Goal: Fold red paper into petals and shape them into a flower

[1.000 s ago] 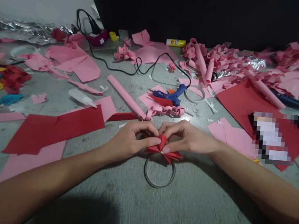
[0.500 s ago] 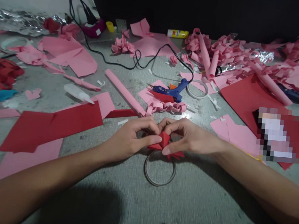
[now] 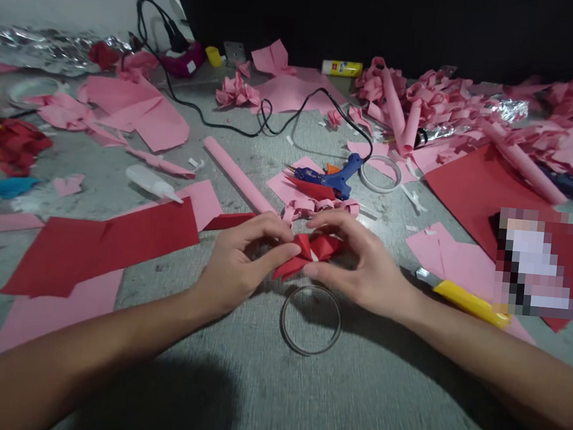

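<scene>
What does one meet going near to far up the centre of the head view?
Thin grey ring, folded red paper, pink paper-link chain, blue hot-glue gun, yellow-and-white glue stick.

1. Dim, cool light; source out of frame.
2. Table (image 3: 375, 403): pale glare at left edge; foil (image 3: 25, 47) glints.
3. Broad, soft shadow low, left of centre; another beneath right arm (image 3: 485, 353).
4. Panel (image 3: 384, 19) near black.
5. Left hand (image 3: 242, 258), right hand (image 3: 367, 265) fairly clear; far scraps (image 3: 440, 98) softer.
6. Phone (image 3: 538, 264) pixelated.
7. Wide-angle stretch toward edges.
</scene>
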A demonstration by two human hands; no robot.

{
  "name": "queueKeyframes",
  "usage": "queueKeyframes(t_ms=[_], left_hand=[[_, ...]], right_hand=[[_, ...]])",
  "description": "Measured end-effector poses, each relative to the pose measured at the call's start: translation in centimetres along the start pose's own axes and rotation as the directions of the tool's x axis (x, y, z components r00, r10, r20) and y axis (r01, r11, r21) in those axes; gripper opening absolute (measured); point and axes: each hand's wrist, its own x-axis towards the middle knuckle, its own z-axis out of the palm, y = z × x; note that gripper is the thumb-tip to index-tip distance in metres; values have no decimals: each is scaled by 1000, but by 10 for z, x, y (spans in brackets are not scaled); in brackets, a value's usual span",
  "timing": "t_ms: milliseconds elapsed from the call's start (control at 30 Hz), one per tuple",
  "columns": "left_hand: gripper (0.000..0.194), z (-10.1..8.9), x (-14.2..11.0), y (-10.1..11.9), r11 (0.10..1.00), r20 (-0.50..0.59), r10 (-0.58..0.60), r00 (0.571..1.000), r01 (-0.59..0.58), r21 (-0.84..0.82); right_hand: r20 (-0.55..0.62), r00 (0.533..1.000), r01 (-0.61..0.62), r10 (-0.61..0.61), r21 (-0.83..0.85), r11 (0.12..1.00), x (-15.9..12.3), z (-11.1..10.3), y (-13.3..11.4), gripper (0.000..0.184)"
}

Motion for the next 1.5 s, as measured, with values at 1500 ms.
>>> queueKeyframes(t_ms=[1500], left_hand=[[8, -11, 17, 5, 977, 348, -210, 914, 180, 118]], right_hand=[[445, 857, -445, 259, 387, 808, 22, -25, 11, 23]])
